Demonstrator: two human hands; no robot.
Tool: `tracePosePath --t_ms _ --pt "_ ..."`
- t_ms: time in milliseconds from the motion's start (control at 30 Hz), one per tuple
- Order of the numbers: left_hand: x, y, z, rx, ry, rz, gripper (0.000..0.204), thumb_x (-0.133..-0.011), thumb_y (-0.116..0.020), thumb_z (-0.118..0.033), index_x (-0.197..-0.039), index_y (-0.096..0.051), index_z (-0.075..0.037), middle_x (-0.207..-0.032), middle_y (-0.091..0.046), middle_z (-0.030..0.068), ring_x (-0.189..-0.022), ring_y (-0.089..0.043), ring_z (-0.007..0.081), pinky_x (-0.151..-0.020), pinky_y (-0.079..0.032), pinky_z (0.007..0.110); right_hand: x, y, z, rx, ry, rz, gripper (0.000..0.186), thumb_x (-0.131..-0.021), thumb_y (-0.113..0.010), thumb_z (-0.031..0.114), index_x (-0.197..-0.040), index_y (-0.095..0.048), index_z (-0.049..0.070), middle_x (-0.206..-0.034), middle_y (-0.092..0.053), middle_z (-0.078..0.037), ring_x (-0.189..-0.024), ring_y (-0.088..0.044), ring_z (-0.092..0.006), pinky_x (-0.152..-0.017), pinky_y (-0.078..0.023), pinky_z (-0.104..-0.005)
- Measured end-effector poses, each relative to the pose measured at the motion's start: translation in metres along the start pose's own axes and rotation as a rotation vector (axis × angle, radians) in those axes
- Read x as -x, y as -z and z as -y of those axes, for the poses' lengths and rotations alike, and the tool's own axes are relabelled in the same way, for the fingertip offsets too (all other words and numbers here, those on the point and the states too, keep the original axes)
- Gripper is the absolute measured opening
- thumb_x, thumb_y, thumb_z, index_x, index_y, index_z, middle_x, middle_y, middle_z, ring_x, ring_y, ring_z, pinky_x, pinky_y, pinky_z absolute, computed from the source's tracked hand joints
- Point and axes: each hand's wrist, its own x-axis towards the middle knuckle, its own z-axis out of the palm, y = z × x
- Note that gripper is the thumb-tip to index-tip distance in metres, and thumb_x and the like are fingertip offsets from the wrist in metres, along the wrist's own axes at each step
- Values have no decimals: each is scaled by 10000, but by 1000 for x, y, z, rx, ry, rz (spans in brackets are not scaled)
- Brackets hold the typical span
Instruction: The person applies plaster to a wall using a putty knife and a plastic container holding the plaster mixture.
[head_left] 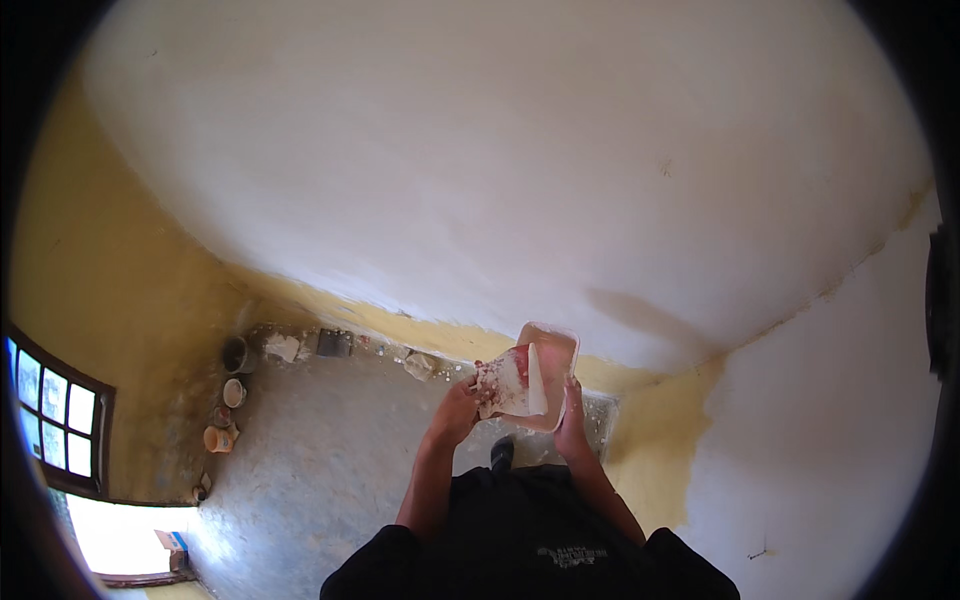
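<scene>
My left hand point(457, 412) is closed on a broad red putty spreader point(503, 384) crusted with white splatter. Along the spreader's right edge runs a thick strip of white putty point(537, 379). My right hand point(572, 425) grips the right side of a shallow pinkish tray point(552, 333) with a whitish rim, held tilted in front of me. The spreader overlaps the tray's left part; whether the two touch, I cannot tell. Beyond them rises a wall point(480, 180) with a white coat and a yellowish strip left along its foot.
Along the left wall stand a dark bucket point(238, 355), a white pail point(234, 393) and an orange-tan container point(217, 438). Rubble point(418, 366) and a grey block point(334, 343) lie at the wall's foot. A barred window point(60, 410) and a bright doorway point(125, 540) are at left.
</scene>
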Motion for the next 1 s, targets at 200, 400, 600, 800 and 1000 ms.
tracePosePath --t_ms 200,400,600,800,1000 --pt "-5 12 0 166 50 137 287 -956 -497 -24 -1238 -518 25 -1105 -631 106 -984 -641 201 -864 -549 349 -1 22 -4 -75 -6 36 395 -975 -512 362 -1247 -404 98 -1142 -524 -70 -1132 -536 -199 -962 -468 -379" --pt "-22 -11 -76 210 -288 -135 242 -953 -503 -13 -1188 -563 -23 -1048 -656 63 -918 -635 156 -789 -536 310 -7 26 4 -78 -3 -36 409 -963 -526 378 -1246 -405 107 -1187 -508 -83 -1161 -531 -234 -957 -481 -431" --pt "-50 -79 -195 -731 -1081 -749 276 -948 -490 -15 -1209 -565 34 -1099 -646 211 -1013 -647 251 -835 -531 338 -2 35 7 -35 14 -74 482 -979 -459 436 -1312 -432 88 -1256 -526 -73 -1195 -524 -228 -1016 -436 -414" --pt "-155 -117 -183 -1097 -1401 -942 551 -860 -481 68 -1401 -411 -8 -1405 -423 280 -1296 -425 430 -975 -480 441 1 52 -4 -123 92 88 470 -965 -480 416 -1272 -454 62 -1197 -531 -89 -1140 -548 -242 -944 -482 -416" --pt "-119 -114 -88 -1094 -1258 -692 496 -868 -470 61 -1361 -461 8 -1332 -498 276 -1226 -511 386 -935 -507 431 6 68 12 -78 92 43 469 -970 -464 422 -1270 -455 62 -1195 -535 -86 -1130 -552 -240 -939 -487 -415"
